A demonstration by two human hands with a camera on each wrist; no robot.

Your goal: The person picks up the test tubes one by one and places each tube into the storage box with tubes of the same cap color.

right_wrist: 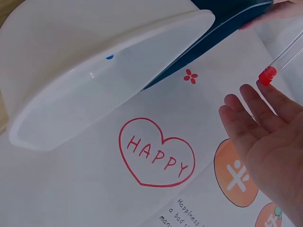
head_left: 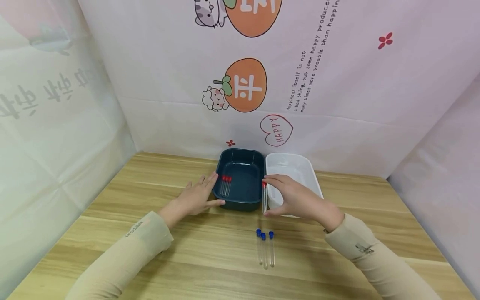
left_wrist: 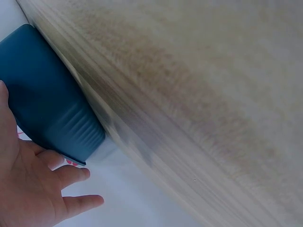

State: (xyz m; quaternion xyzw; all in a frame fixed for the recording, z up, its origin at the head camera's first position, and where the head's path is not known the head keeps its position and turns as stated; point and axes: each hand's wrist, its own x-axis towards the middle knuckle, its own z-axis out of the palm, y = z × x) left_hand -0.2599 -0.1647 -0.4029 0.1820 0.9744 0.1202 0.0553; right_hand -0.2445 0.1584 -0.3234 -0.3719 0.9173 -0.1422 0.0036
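Observation:
My right hand (head_left: 296, 198) pinches a test tube with a red cap (head_left: 264, 199) between thumb and fingers, over the seam of two trays. In the right wrist view the tube's red cap (right_wrist: 267, 75) is at a fingertip. Several red-capped tubes (head_left: 226, 186) lie side by side in the dark blue tray (head_left: 240, 205). At that tray's left side rests my left hand (head_left: 195, 196), thumb by the front edge, fingers spread and mostly straight along its side. Blue-capped test tubes (head_left: 265, 250), three of them, lie on the wooden table in front.
To the right of the blue tray, touching it, stands a white tray (head_left: 307, 166); a small blue spot (right_wrist: 110, 57) shows inside it in the right wrist view. A printed cloth (head_left: 337, 137) hangs directly behind the table (head_left: 180, 258), with more cloth at both sides.

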